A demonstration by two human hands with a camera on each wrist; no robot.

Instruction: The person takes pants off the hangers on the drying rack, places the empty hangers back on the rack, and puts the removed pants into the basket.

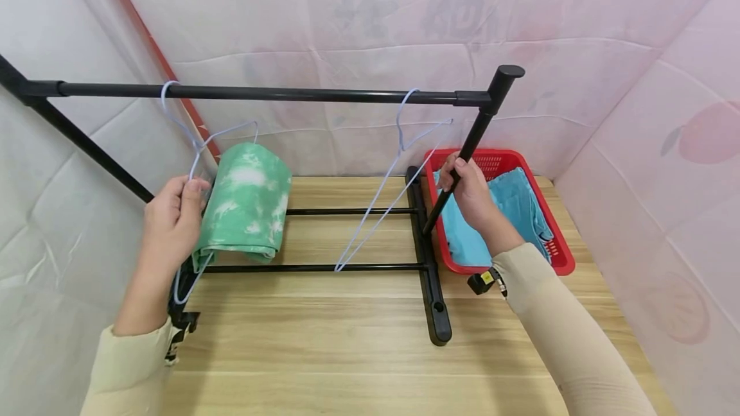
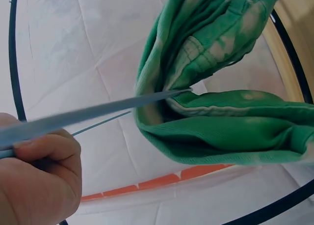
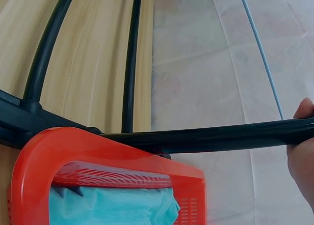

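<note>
The two hands are well apart. The left hand (image 1: 172,220) has its thumb and fingers curled round the wire of a pale blue hanger (image 1: 199,147), whose hook goes over the left part of the black top bar (image 1: 289,93). On that hanger, just right of the left hand, is a folded green cloth (image 1: 245,198) with white patches; the left wrist view shows its layers doubled, with seams visible and the wire running in to the fold. The right hand (image 1: 471,191) is clamped round the slanting black post (image 1: 476,133) at the right end of the rack. A second hanger (image 1: 401,146), bare and also pale blue, is hooked on the bar near that post and hangs tilted, its narrow end pointing to the near side. Below, two thin crossbars (image 1: 347,212) run left to right, meeting a black foot (image 1: 430,275) on the wood-grained table (image 1: 300,352). Right of the foot stands a red basket (image 1: 491,158) with perforated walls, holding blue cloth (image 1: 520,201); the right hand and post are above its left side. Pale printed sheeting (image 1: 376,18) covers the far side and both flanks, with a red strip (image 1: 130,11) slanting down at far left. Both forearms wear cream sleeves (image 1: 566,332).
</note>
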